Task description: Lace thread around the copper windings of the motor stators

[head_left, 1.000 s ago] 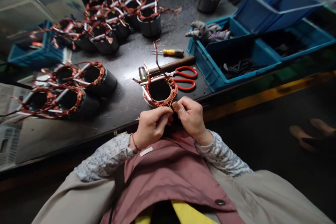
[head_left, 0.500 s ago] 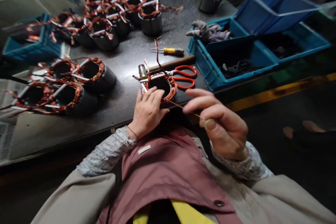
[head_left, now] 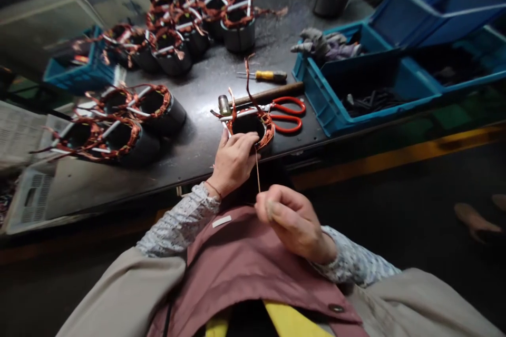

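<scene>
Near the table's front edge stands a motor stator (head_left: 269,134), a dark cylinder with copper windings and white sleeving round its top. My left hand (head_left: 235,160) grips its near left side, fingers over the rim; part of the ring is hidden beneath them. From the stator's near side a thin brownish cord (head_left: 258,171) runs taut toward me. My right hand (head_left: 294,221) pinches the cord's end in front of my chest, below the table edge. Scissors (head_left: 290,124) with red handles lie just right of the stator, and a hammer (head_left: 272,93) lies behind it.
A screwdriver (head_left: 271,76) lies behind the hammer. Blue bins (head_left: 316,102) with dark pieces and a grey glove (head_left: 328,45) stand at right. Several more stators (head_left: 169,110) stand at left and further back. A white crate (head_left: 31,195) is at far left.
My right hand has moved left and down toward my body, so the cord now hangs nearly straight toward me. The left hand stays on the stator. The whole view has shifted slightly.
</scene>
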Available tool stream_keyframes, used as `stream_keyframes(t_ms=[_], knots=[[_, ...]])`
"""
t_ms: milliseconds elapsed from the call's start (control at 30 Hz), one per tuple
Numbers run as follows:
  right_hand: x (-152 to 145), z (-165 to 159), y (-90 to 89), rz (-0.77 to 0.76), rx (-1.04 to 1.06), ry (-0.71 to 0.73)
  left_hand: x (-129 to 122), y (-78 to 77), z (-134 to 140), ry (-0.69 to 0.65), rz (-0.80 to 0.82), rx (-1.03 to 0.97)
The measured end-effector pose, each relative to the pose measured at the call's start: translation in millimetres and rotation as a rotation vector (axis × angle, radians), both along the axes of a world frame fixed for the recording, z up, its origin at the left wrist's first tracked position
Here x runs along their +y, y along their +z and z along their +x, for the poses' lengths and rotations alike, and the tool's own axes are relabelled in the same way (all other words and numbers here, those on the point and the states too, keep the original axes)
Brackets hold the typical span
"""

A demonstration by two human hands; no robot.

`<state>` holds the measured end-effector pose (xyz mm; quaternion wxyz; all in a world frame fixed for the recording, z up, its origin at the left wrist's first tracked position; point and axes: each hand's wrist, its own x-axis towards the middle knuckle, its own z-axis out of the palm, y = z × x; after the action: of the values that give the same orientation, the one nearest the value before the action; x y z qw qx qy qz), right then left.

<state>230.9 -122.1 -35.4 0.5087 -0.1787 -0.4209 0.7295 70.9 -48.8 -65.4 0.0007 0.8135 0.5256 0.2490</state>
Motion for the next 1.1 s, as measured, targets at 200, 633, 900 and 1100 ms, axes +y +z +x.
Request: stream_keyframes(t_ms=[200, 633, 900, 1100], knots=[[48.4, 26.0, -9.9, 0.384, -0.392, -0.496, -34.6, -7.8, 0.0, 0.278, 0.079, 0.11], [95.5, -2.6, -58.1, 0.903, -0.986, -0.547, 34.1, 63.4, -50.8, -0.437, -0.331, 0.204], [103.9, -6.4, -57.8, 0.915, -0.96, -0.558, 84.5, 58.3, -70.9, -0.656, -0.46, 0.073], [127.8, 9.4, -62.0, 1.006, -0.865, -0.427, 77.2, 43.9, -66.1, -0.718, -0.343, 0.053]])
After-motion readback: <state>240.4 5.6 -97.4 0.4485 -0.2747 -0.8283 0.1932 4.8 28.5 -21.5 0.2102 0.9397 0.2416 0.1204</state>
